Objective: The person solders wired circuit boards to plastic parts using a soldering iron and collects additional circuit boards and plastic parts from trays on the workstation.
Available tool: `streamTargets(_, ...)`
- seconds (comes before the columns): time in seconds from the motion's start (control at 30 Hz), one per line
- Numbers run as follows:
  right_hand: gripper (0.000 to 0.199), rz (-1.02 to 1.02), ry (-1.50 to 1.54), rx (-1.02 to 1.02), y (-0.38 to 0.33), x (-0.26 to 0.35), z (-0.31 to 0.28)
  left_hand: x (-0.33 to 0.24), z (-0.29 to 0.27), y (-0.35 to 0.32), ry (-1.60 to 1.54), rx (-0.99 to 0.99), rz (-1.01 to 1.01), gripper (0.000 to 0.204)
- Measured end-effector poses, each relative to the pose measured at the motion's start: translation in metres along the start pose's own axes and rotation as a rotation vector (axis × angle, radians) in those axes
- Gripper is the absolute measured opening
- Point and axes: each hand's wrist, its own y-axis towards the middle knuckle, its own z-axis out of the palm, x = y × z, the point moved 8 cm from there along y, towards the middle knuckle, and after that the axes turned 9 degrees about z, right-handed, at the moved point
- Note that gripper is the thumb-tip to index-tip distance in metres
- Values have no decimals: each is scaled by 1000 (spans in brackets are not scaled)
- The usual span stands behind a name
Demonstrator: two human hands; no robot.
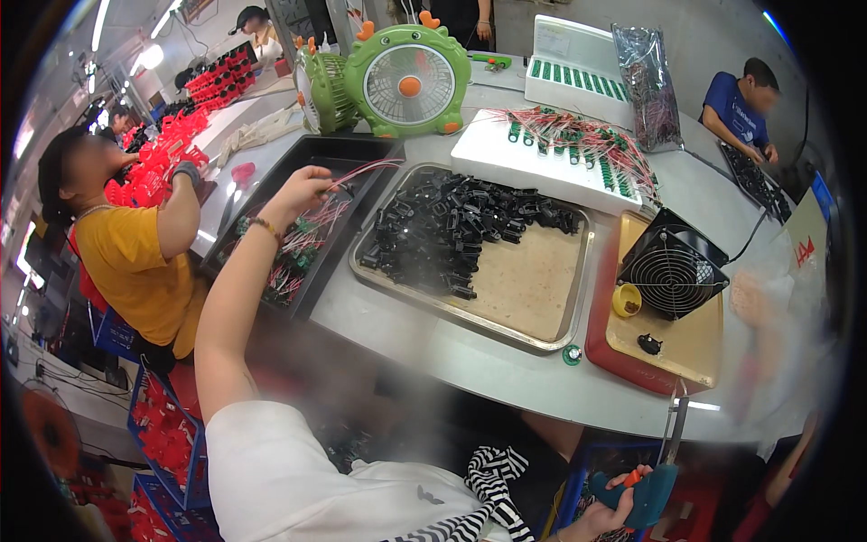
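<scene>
My left hand [310, 187] pinches likely light, bendy wires [372, 167], best held mid-strand; near right, my right hand [607, 517] grips a teal tool [652, 499].

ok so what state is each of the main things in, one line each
left hand, pinching thin wires
right hand, at a teal tool, grip unclear
dark bin, open, holding wired green boards
metal tray, partly filled with black parts
black fan, standing, spin unclear
front green fan, upright
</scene>
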Motion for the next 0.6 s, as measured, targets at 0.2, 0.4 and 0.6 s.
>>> streamTargets(0.2,48,1,4,-23,1,0,-1,8,-15,-27,-192,-274,36,19)
streamTargets(0.4,48,-1,27,2,1,-1,4,13,-8,-35,-342,-239,-18,16)
streamTargets(0.6,48,-8,26,-14,-1,-3,-1,-15,6,-40,369,-40,77,15)
